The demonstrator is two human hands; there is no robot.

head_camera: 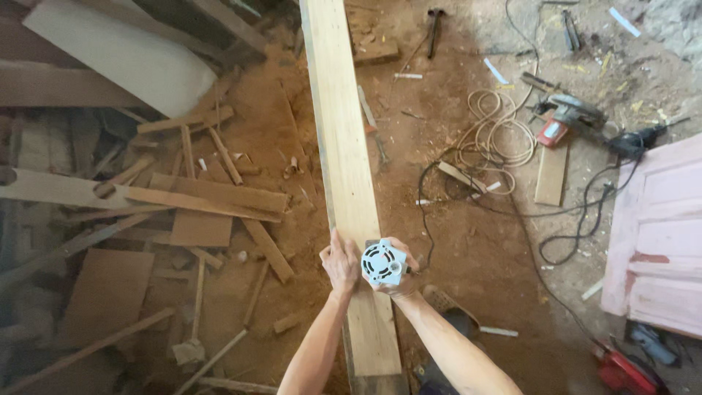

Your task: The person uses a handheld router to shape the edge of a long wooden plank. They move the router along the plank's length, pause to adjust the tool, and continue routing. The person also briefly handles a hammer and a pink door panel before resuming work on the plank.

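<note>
Close in, both hands are on the work. The right hand is wrapped around a small pale-blue power tool, its round vented end facing up at the camera, and the tool sits on the long pale plank, toward the plank's near end. The left hand lies just left of the tool, fingers curled over the plank's left edge, gripping the wood and steadying it.

The plank is the landmark here. It runs straight away from the person over a floor thick with red-brown sawdust. Left of the plank lies a jumble of wood offcuts, slats and boards crossing one another. Right of the plank, a black power cable loops across the sawdust, and beyond it a coil of pale cord sits near a circular saw. Far right of the plank stands a pink panelled door, with a red tool at its near corner. Up past the plank's far end, a hammer lies on the ground.

The risks, judging from this: the left hand is very near the tool, so a kick or a slip could bring the tool onto those fingers. The loose cable and scraps underfoot could snag or trip.
</note>
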